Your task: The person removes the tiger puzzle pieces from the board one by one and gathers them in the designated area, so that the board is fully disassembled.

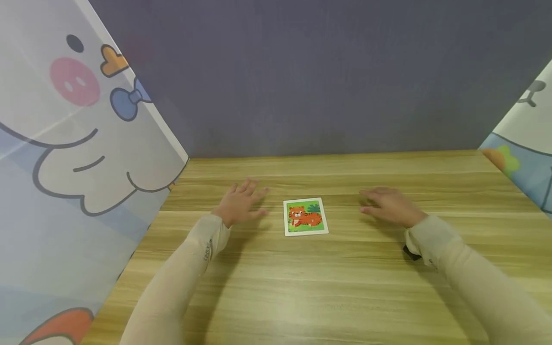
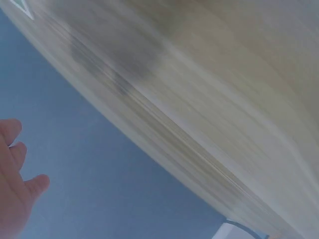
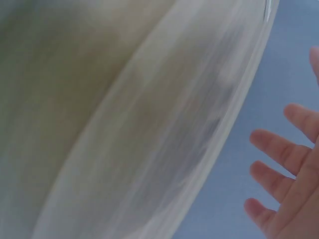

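A square picture card (image 1: 305, 217) with a white border lies flat on the wooden table (image 1: 293, 287), showing an orange tiger on green. To its left is my left hand (image 1: 239, 203), fingers spread and nothing held. My right hand (image 1: 390, 206) hovers on the other side, farther from the card, with loosely extended fingers and nothing in them. In the left wrist view a few fingertips of the left hand (image 2: 15, 184) show at the edge. The right wrist view has the right hand's spread fingers (image 3: 279, 147) above the tabletop.
A dark grey panel (image 1: 319, 76) rises along the table's far edge. On the left stands a panel (image 1: 86, 143) printed with a white cartoon figure, and another printed panel (image 1: 526, 143) borders the right side. A dark band (image 1: 411, 253) sits at the right cuff.
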The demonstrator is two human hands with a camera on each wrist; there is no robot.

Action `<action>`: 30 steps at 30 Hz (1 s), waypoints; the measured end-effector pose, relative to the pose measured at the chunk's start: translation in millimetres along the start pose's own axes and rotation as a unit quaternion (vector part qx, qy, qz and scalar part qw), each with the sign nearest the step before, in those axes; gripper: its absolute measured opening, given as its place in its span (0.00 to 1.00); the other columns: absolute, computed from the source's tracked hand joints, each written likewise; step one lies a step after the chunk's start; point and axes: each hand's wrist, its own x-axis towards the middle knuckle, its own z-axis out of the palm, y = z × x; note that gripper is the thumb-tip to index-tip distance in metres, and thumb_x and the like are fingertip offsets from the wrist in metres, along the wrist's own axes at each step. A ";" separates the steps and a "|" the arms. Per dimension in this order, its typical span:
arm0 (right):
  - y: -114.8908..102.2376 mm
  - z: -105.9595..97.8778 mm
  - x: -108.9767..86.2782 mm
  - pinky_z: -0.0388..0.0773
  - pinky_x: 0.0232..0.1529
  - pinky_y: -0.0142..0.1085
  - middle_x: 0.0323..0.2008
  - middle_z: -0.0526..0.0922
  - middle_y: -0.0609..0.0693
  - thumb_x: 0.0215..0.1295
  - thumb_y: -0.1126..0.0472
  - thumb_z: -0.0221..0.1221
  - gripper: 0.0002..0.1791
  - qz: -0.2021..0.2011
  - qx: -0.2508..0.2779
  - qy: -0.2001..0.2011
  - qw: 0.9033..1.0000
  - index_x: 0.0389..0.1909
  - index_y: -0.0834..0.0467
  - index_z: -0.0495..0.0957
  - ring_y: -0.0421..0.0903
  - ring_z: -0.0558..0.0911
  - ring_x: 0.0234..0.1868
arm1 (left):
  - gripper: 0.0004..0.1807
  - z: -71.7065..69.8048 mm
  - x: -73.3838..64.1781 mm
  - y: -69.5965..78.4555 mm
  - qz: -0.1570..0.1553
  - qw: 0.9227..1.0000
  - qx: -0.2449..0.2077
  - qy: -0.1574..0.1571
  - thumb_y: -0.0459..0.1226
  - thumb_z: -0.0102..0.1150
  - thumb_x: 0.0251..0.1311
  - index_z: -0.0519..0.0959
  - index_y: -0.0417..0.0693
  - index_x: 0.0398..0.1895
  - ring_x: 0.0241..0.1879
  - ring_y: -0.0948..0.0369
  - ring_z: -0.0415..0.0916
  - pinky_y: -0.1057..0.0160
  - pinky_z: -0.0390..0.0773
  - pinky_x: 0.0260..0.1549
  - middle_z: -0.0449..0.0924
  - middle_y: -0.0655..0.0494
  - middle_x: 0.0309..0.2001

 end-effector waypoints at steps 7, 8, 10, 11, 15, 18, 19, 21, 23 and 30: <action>-19.7 6.3 20.4 0.70 0.51 0.57 0.52 0.77 0.67 0.66 0.56 0.58 0.25 0.063 0.091 -0.007 0.994 0.58 0.68 0.73 0.64 0.76 0.52 | 0.37 -2.0 11.2 14.9 0.023 0.999 -0.023 -0.013 0.58 0.46 0.65 0.53 0.57 0.74 0.72 0.45 0.37 0.38 0.40 0.64 0.44 0.42 0.73; -22.3 7.5 24.0 0.72 0.50 0.56 0.50 0.78 0.67 0.66 0.56 0.58 0.24 0.073 0.104 -0.007 0.992 0.57 0.68 0.73 0.63 0.77 0.50 | 0.37 -1.8 12.7 17.5 0.025 0.999 -0.027 -0.015 0.58 0.46 0.65 0.53 0.57 0.74 0.72 0.46 0.36 0.38 0.40 0.64 0.45 0.43 0.73; -26.3 10.6 30.9 0.74 0.47 0.54 0.46 0.80 0.65 0.65 0.58 0.58 0.23 0.081 0.123 -0.007 0.989 0.55 0.69 0.74 0.60 0.79 0.46 | 0.37 -1.1 15.6 22.9 0.029 0.999 -0.033 -0.026 0.59 0.46 0.65 0.53 0.57 0.74 0.72 0.47 0.35 0.39 0.40 0.64 0.45 0.44 0.73; -28.3 11.9 34.0 0.75 0.45 0.53 0.43 0.81 0.63 0.64 0.59 0.59 0.22 0.082 0.128 -0.008 0.988 0.54 0.69 0.75 0.59 0.80 0.43 | 0.38 -0.4 16.8 25.6 0.034 0.998 -0.033 -0.029 0.59 0.46 0.65 0.54 0.57 0.74 0.72 0.47 0.36 0.40 0.41 0.65 0.45 0.44 0.73; -34.5 17.5 45.6 0.77 0.41 0.49 0.36 0.83 0.58 0.62 0.59 0.60 0.21 0.077 0.126 -0.015 0.989 0.51 0.70 0.76 0.53 0.81 0.37 | 0.38 1.4 19.5 35.1 0.047 0.997 -0.023 -0.055 0.61 0.43 0.65 0.53 0.58 0.74 0.72 0.48 0.37 0.42 0.42 0.66 0.44 0.46 0.74; -37.4 20.7 51.8 0.77 0.39 0.47 0.33 0.82 0.55 0.61 0.60 0.61 0.21 0.077 0.128 -0.018 0.989 0.50 0.70 0.77 0.49 0.80 0.34 | 0.38 0.9 21.1 40.6 0.054 0.996 -0.016 -0.066 0.61 0.42 0.65 0.52 0.59 0.75 0.72 0.49 0.38 0.43 0.43 0.66 0.44 0.47 0.74; -37.7 21.6 53.4 0.77 0.37 0.45 0.32 0.82 0.54 0.60 0.60 0.61 0.21 0.076 0.128 -0.018 0.989 0.49 0.70 0.77 0.48 0.79 0.32 | 0.38 0.8 22.0 42.3 0.056 0.996 -0.015 -0.068 0.61 0.42 0.66 0.51 0.60 0.75 0.72 0.49 0.39 0.43 0.44 0.65 0.45 0.47 0.74; -39.2 22.1 55.9 0.75 0.33 0.42 0.29 0.80 0.51 0.60 0.60 0.61 0.20 0.078 0.134 -0.020 0.988 0.49 0.70 0.77 0.44 0.75 0.28 | 0.37 0.4 23.6 45.7 0.060 0.996 -0.014 -0.072 0.61 0.42 0.66 0.51 0.60 0.75 0.72 0.49 0.39 0.42 0.45 0.65 0.45 0.46 0.74; -40.8 22.2 57.7 0.72 0.28 0.38 0.25 0.77 0.49 0.60 0.61 0.61 0.20 0.083 0.143 -0.027 0.986 0.50 0.70 0.77 0.42 0.71 0.24 | 0.37 0.3 25.5 49.0 0.065 0.995 -0.014 -0.076 0.60 0.43 0.65 0.51 0.60 0.75 0.72 0.49 0.40 0.42 0.46 0.65 0.46 0.46 0.73; -49.4 22.7 67.2 0.70 0.28 0.37 0.26 0.77 0.50 0.62 0.59 0.61 0.22 0.106 0.169 -0.070 0.977 0.53 0.70 0.75 0.42 0.71 0.24 | 0.37 3.2 31.9 59.1 0.066 0.992 0.014 -0.109 0.62 0.41 0.65 0.52 0.64 0.74 0.72 0.49 0.42 0.44 0.48 0.65 0.47 0.49 0.73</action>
